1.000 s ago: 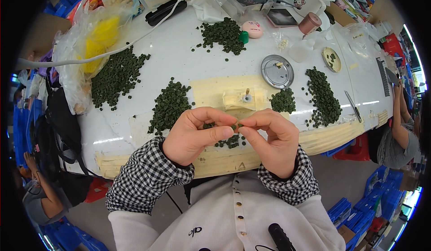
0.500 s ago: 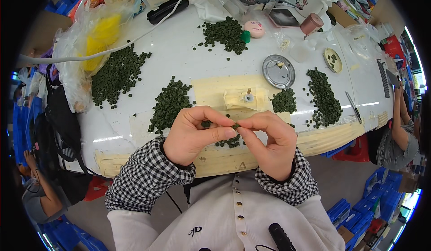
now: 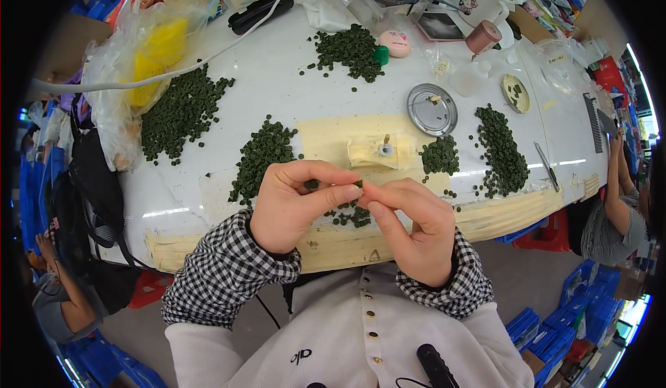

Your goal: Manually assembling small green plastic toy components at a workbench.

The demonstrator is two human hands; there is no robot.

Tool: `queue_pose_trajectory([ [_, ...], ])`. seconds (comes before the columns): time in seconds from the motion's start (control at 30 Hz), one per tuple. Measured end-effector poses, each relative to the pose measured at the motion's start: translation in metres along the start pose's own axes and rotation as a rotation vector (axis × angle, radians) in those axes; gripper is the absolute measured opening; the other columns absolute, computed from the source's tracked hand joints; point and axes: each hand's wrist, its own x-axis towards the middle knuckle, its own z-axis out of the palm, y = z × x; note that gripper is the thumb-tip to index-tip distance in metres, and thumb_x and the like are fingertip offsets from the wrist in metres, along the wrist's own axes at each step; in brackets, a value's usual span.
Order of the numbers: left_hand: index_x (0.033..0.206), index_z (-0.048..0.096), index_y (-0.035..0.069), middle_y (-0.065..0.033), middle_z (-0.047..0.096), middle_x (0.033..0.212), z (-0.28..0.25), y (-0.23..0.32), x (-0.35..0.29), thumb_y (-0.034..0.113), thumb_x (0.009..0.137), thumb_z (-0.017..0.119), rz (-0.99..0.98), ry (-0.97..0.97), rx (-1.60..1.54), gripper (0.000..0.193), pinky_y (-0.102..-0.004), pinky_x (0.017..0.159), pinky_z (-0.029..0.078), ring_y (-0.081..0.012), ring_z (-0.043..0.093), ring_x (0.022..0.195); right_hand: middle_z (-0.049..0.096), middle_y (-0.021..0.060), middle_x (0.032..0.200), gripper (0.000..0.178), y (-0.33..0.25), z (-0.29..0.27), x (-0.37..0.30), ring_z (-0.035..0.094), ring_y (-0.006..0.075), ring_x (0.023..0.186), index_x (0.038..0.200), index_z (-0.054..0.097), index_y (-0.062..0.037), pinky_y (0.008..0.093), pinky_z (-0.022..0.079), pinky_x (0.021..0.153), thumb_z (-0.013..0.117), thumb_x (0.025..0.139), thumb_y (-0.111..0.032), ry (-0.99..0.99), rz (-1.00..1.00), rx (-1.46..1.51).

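Observation:
My left hand (image 3: pixel 295 197) pinches a small dark green round piece (image 3: pixel 359 184) between thumb and forefinger, above the near edge of the table. Against it sits my right hand (image 3: pixel 420 228), its thumb and forefinger drawn together. Whatever lies between those right fingertips is hidden. Under the hands a small heap of green pieces (image 3: pixel 355 217) is partly covered. A larger pile (image 3: pixel 262 157) lies just beyond my left hand. Past my fingers stands a tape-covered block (image 3: pixel 364 153) with a small metal post on top. Right of the block is a small green pile (image 3: pixel 440 156).
Another pile (image 3: pixel 501 153) lies at the right, near a tweezer-like tool (image 3: pixel 547 167). A round metal dish (image 3: pixel 432 110) is beyond the block. A white cable (image 3: pixel 173 76) crosses the left side. Co-workers' arms (image 3: pixel 613 173) show at the sides.
My right fingertips have shifted slightly down and away from the left ones. The green piece now shows at the left fingertips.

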Motion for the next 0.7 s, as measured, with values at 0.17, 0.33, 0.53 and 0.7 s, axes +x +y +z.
queue_pose_trajectory([
  [0.17, 0.096, 0.069, 0.001, -0.0048, 0.068, 0.088, -0.0007, 0.0002, -0.0018, 0.001, 0.08, 0.072, -0.143, -0.097, -0.206, 0.017, -0.0231, 0.075, 0.049, -0.0096, 0.061, 0.081, 0.065, 0.0109, 0.086, 0.022, 0.0047, -0.0098, 0.0055, 0.064, 0.0181, 0.074, 0.098, 0.07, -0.0002, 0.0257, 0.051, 0.065, 0.068, 0.077, 0.007, -0.009, -0.06, -0.031],
  [0.33, 0.092, 0.067, 0.002, -0.0034, 0.067, 0.088, -0.0005, -0.0006, -0.0015, 0.004, 0.079, 0.074, -0.096, -0.111, -0.135, 0.015, -0.0229, 0.074, 0.048, -0.0085, 0.059, 0.081, 0.065, 0.0097, 0.085, 0.022, 0.0065, -0.0061, 0.0045, 0.064, 0.0175, 0.074, 0.097, 0.07, -0.0005, 0.0256, 0.051, 0.065, 0.069, 0.076, 0.007, -0.006, -0.088, -0.018],
  [0.53, 0.091, 0.067, 0.002, -0.0026, 0.067, 0.087, 0.0029, -0.0017, -0.0019, 0.004, 0.08, 0.074, -0.046, -0.072, -0.088, 0.014, -0.023, 0.074, 0.046, -0.0076, 0.057, 0.081, 0.065, 0.0096, 0.085, 0.023, 0.0105, -0.0047, 0.0048, 0.064, 0.0173, 0.074, 0.097, 0.07, -0.0006, 0.0251, 0.051, 0.065, 0.07, 0.076, 0.007, 0.001, -0.084, 0.003],
  [0.7, 0.093, 0.069, 0.001, -0.0021, 0.066, 0.087, 0.0027, -0.0024, -0.0028, 0.004, 0.081, 0.073, -0.011, 0.005, -0.045, 0.013, -0.0207, 0.068, 0.046, -0.0058, 0.056, 0.075, 0.065, 0.0097, 0.087, 0.026, 0.0092, -0.0012, 0.0016, 0.063, 0.0164, 0.075, 0.103, 0.069, -0.0008, 0.0244, 0.05, 0.065, 0.068, 0.078, 0.007, 0.01, -0.063, 0.013],
])
